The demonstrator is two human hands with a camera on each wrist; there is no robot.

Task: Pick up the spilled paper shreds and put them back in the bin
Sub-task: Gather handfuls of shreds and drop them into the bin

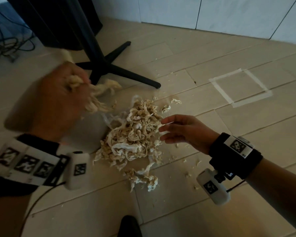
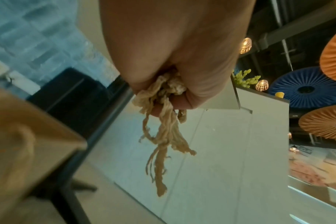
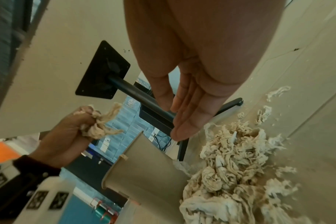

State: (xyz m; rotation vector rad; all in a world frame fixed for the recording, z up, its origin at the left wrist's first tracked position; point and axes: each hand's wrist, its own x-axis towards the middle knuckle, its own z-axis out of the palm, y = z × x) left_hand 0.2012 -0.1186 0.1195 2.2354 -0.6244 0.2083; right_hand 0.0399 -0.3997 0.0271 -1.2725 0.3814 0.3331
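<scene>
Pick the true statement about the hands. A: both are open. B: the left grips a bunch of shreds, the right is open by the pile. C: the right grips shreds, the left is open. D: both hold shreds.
B: the left hand grips a bunch of shreds, while the right hand has straight fingers beside the pile.

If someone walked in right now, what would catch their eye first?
A big pile of paper shreds on the tiled floor, beside the tipped bin. The left hand grips a fistful of shreds above it; the right hand reaches in, fingers straight.
</scene>
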